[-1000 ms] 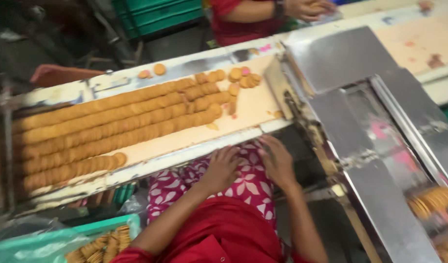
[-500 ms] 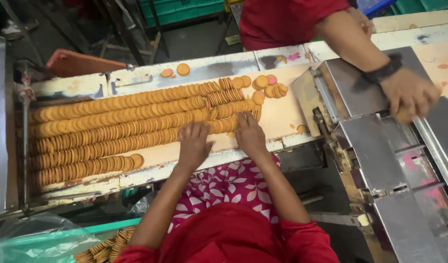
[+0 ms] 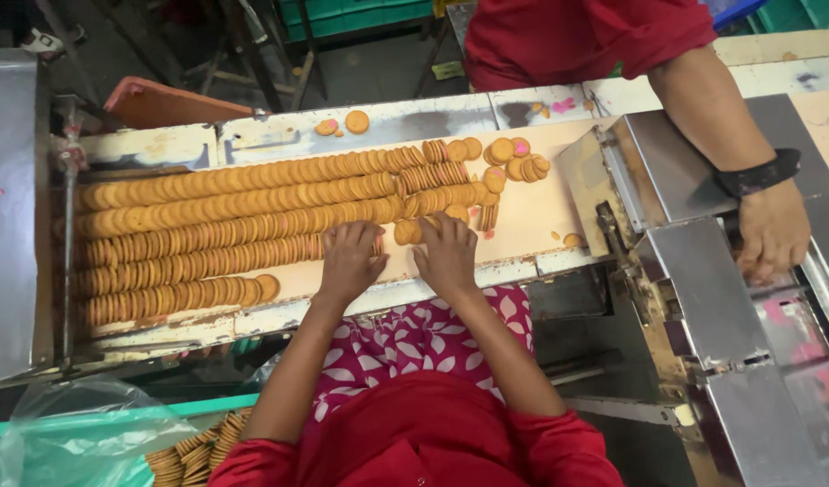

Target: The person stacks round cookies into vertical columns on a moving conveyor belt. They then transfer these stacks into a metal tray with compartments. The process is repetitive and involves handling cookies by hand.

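On conveyor tray (image 3: 531,203), left hand (image 3: 349,261), right hand (image 3: 448,257) palm-down, touching biscuit rows (image 3: 243,225)

Wore a plain red top with short sleeves (image 3: 558,442) ending above the elbows, cloth smooth and unmarked across the shoulders. Below the top, had a magenta garment (image 3: 414,338) printed with white leaf shapes spread over the lap. Kept both forearms bare from sleeve hem to wrist. Showed no ring, band or watch on the left hand (image 3: 349,261) or the right hand (image 3: 448,257). Had no gloves on either.
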